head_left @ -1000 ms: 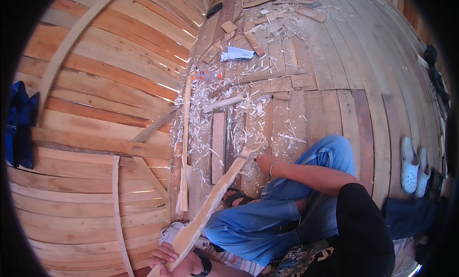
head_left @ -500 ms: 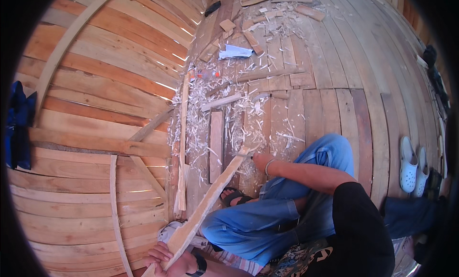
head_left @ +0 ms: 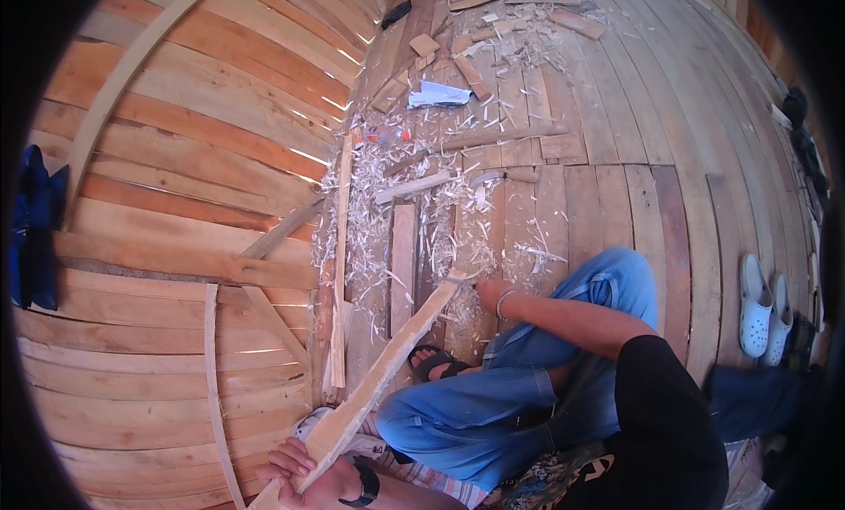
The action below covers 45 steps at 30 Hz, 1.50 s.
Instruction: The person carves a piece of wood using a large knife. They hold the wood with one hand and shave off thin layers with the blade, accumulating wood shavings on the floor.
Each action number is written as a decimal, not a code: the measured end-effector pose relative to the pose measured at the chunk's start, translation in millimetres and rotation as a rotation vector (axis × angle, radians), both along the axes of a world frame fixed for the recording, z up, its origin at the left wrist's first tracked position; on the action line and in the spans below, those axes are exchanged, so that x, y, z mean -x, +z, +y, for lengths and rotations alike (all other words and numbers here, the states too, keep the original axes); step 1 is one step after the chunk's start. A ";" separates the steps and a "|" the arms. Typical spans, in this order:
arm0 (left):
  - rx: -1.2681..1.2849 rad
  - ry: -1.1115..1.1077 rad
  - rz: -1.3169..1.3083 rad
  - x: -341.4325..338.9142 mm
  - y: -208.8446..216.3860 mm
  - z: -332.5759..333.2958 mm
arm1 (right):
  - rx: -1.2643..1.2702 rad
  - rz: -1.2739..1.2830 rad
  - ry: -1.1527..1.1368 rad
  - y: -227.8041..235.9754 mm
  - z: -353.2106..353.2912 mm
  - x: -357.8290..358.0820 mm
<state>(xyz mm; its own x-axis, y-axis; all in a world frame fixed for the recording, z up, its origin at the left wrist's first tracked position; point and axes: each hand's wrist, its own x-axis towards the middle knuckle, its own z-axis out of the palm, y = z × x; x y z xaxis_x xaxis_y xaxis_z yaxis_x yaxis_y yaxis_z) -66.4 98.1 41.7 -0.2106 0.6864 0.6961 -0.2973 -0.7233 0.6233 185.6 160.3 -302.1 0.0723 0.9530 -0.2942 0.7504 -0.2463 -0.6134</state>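
Note:
A long pale wooden board [head_left: 380, 369] slants from the lower left toward the middle, narrower at its far end and with a rough, notched edge. My left hand [head_left: 304, 476], with a dark watch on its wrist, is closed around the near end. At the far tip my right hand [head_left: 488, 293] is closed on a knife, with a bracelet at the wrist. The knife's blade [head_left: 461, 282] lies against the board's tip; its handle is hidden in my fingers.
Wood shavings [head_left: 361, 220] cover the floor ahead, among a flat plank [head_left: 402, 259], sticks and a curved sickle-like blade [head_left: 487, 177]. Farther off lie a white sheet [head_left: 438, 95] and wood offcuts. A plank wall [head_left: 176, 184] rises at left; pale clogs [head_left: 755, 308] stand at right.
The whole picture has shifted slightly to the right. My right hand and the knife have moved a little outward at the board's tip; my left hand keeps its hold.

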 end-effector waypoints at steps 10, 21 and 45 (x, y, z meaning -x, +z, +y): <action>0.039 0.030 -0.063 9.6 -4.9 -0.2 | -0.079 0.024 0.051 12.9 -5.7 6.6; 0.050 -0.062 -0.059 24.7 -12.6 0.7 | -0.016 -0.007 0.009 -13.5 -5.2 -12.7; -0.017 -0.111 0.007 -42.9 17.8 23.7 | -0.011 0.093 -0.172 -14.1 -3.8 -3.4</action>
<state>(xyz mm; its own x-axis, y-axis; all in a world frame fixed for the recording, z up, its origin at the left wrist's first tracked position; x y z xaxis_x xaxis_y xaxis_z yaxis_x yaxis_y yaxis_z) -23.5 121.8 59.5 -0.1290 0.6936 0.7087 -0.3724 -0.6963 0.6136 189.0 156.6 -316.2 0.2072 0.9321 -0.2969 0.6378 -0.3589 -0.6815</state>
